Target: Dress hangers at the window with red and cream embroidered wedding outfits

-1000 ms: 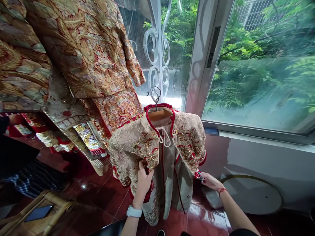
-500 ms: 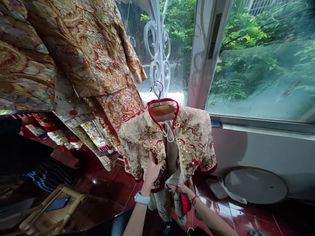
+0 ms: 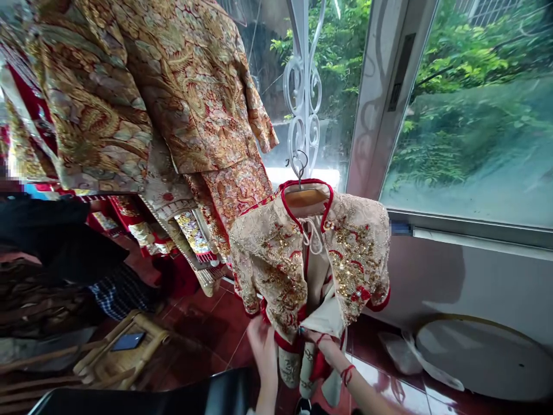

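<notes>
A cream jacket (image 3: 276, 265) with gold sequins, red flowers and red trim hangs on a wire-hooked hanger (image 3: 299, 167). White ties are knotted in a bow (image 3: 313, 233) at its neck, and its front stands apart below. My right hand (image 3: 322, 340), with a red string on the wrist, grips the lower edge of one front panel and folds its pale lining (image 3: 326, 317) outward. My left hand (image 3: 262, 343) is at the jacket's lower hem on the other side. Blur and the cloth hide its fingertips, so its grip is unclear. Pale embroidered cloth (image 3: 288, 369) hangs underneath.
Large gold-and-red embroidered garments (image 3: 194, 98) hang at left. A white scrolled metal stand (image 3: 298, 86) rises before the window (image 3: 466, 144). A bamboo stool (image 3: 149, 340) carries a phone (image 3: 128, 341). Right, a round board (image 3: 484, 357) leans by the wall. A person's dark sleeve (image 3: 52, 230) shows at left.
My left hand has dropped from the jacket's front panel to its lower hem. My right hand stays at the other panel's edge. The view has shifted, moving everything rightward.
</notes>
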`<action>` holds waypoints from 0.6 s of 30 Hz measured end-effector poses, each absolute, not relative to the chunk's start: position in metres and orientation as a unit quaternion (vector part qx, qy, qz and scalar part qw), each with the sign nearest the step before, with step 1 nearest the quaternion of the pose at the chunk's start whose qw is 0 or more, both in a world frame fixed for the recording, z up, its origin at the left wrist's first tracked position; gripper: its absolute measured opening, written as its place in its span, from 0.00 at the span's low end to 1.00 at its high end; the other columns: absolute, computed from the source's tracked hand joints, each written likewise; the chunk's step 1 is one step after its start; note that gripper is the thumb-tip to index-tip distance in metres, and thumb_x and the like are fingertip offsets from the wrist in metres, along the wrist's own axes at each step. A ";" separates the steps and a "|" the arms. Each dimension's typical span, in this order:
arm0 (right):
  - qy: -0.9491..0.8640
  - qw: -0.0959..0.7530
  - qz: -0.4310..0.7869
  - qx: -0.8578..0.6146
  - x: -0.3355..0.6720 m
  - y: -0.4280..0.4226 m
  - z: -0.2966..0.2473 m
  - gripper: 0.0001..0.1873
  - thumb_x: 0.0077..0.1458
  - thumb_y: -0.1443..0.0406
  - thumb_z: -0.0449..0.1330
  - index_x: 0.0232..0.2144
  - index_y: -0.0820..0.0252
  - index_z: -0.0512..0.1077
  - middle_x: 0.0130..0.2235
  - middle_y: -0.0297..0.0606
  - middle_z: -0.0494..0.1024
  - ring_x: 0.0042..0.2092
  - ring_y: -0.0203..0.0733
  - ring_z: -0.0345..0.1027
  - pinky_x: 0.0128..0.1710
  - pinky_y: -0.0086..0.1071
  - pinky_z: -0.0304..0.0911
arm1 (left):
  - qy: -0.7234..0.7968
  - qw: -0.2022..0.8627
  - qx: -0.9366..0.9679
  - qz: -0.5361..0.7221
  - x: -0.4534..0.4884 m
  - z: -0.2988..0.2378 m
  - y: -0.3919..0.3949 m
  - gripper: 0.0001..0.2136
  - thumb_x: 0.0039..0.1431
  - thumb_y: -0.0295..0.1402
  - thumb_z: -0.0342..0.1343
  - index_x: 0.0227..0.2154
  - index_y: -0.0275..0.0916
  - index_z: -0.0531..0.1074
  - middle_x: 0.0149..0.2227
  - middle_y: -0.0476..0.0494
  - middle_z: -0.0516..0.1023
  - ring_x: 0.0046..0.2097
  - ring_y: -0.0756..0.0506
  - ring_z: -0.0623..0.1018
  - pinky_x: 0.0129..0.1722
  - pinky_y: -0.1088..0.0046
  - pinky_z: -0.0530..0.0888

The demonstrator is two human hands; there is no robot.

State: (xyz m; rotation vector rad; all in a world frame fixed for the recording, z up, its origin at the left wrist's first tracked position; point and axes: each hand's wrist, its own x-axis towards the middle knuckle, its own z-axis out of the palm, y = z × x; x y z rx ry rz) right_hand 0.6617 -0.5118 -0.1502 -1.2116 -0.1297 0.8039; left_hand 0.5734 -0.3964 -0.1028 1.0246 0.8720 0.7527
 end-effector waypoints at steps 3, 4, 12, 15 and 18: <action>-0.030 0.748 0.376 -0.546 0.654 -0.511 -0.161 0.24 0.20 0.47 0.74 0.15 0.54 0.70 0.23 0.43 0.77 0.35 0.58 0.73 0.40 0.47 0.68 | 0.509 0.742 0.341 0.274 0.546 -0.154 -0.409 0.14 0.40 0.24 0.66 0.31 0.42 0.70 0.31 0.48 0.76 0.40 0.41 0.79 0.46 0.63 0.72; -0.026 0.751 0.379 -0.540 0.653 -0.511 -0.162 0.24 0.20 0.47 0.74 0.15 0.54 0.70 0.23 0.43 0.77 0.35 0.57 0.73 0.39 0.47 0.68 | 0.490 0.775 0.317 0.243 0.545 -0.163 -0.414 0.14 0.40 0.24 0.67 0.31 0.41 0.71 0.31 0.46 0.78 0.39 0.41 0.80 0.45 0.63 0.73; -0.027 0.745 0.351 -0.567 0.671 -0.554 -0.154 0.18 0.28 0.54 0.73 0.15 0.57 0.71 0.23 0.41 0.74 0.28 0.46 0.67 0.32 0.39 0.64 | 0.405 0.888 0.178 0.123 0.562 -0.154 -0.440 0.10 0.46 0.21 0.66 0.26 0.38 0.71 0.24 0.49 0.75 0.23 0.51 0.75 0.25 0.78 0.72; -0.013 0.750 0.326 -0.575 0.683 -0.581 -0.150 0.15 0.30 0.58 0.72 0.17 0.59 0.72 0.23 0.37 0.73 0.27 0.42 0.65 0.31 0.36 0.63 | 0.369 0.907 0.136 0.148 0.549 -0.145 -0.443 0.12 0.50 0.20 0.63 0.23 0.39 0.66 0.20 0.54 0.69 0.19 0.56 0.69 0.19 0.84 0.67; -0.014 0.754 0.335 -0.564 0.690 -0.597 -0.141 0.15 0.31 0.58 0.71 0.17 0.60 0.72 0.23 0.37 0.74 0.28 0.42 0.67 0.32 0.35 0.64 | 0.311 0.932 0.088 0.163 0.546 -0.144 -0.449 0.13 0.54 0.17 0.57 0.23 0.40 0.63 0.18 0.57 0.61 0.17 0.58 0.63 0.17 0.89 0.63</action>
